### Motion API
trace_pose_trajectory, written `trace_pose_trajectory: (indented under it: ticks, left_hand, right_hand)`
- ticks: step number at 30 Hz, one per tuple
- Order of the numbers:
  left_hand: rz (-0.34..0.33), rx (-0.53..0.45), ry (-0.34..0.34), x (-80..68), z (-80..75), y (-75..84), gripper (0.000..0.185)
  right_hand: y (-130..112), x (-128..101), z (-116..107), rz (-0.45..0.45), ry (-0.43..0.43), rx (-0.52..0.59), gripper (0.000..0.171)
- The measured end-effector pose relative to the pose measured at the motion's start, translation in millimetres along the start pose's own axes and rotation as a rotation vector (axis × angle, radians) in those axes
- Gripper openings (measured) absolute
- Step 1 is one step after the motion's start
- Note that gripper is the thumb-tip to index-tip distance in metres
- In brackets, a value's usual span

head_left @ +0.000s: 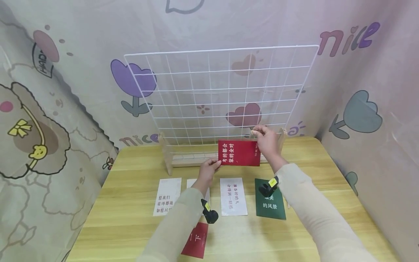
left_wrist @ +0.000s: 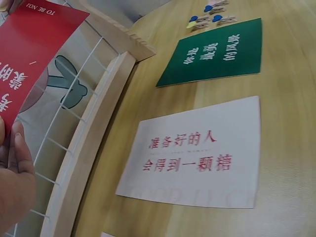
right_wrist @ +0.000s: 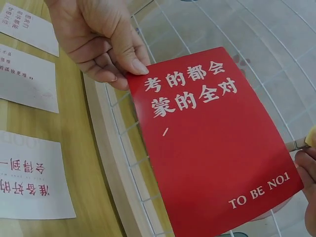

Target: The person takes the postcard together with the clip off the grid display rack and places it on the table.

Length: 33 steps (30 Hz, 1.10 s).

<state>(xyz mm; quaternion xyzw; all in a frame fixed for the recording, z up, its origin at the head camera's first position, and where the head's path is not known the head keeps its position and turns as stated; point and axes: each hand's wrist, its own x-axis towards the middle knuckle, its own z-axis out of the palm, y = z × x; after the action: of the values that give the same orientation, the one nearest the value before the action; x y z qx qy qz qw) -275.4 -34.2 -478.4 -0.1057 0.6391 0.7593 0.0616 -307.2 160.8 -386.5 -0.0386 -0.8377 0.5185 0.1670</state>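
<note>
A red card with white lettering is held up against the lower part of a white wire grid. My left hand pinches one corner of the card between thumb and fingers. At the card's opposite end, my right hand pinches a small wooden clothespin with a yellow decoration. The clothespin's tip meets the card's edge in the right wrist view; whether it grips card or wire, I cannot tell. In the left wrist view, the left fingertips lie at the card's lower corner.
On the wooden table lie white cards, a green card and another red card, partly under the left sleeve. Several small clothespins lie beyond the green card. Wooden feet support the grid; printed cloth hangs behind.
</note>
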Motion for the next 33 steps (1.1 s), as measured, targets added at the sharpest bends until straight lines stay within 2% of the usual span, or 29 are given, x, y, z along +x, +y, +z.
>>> trace_pose_trajectory:
  ticks: [4,11,22,28,33]
  left_hand:
    - [0.013,-0.013,-0.009,-5.4,-2.3,-6.8,0.017]
    - [-0.024,0.017,-0.004,-18.7,-5.2,-16.4,0.019]
    - [-0.061,0.031,-0.037,-36.7,-13.9,-27.5,0.019]
    - [-0.088,0.038,-0.038,-52.6,-15.2,-27.4,0.021]
    - [-0.092,0.050,-0.044,-63.1,-18.2,-35.9,0.020]
  right_hand:
    - [3,-5,-1,0.011,-0.015,-0.002,0.019]
    - [9,-15,-3,0.019,-0.044,-0.010,0.019]
    - [28,-28,-9,-0.004,-0.024,-0.007,0.018]
    - [37,-37,-15,0.038,-0.044,0.000,0.020]
    - [45,-46,-18,0.047,-0.060,0.023,0.020]
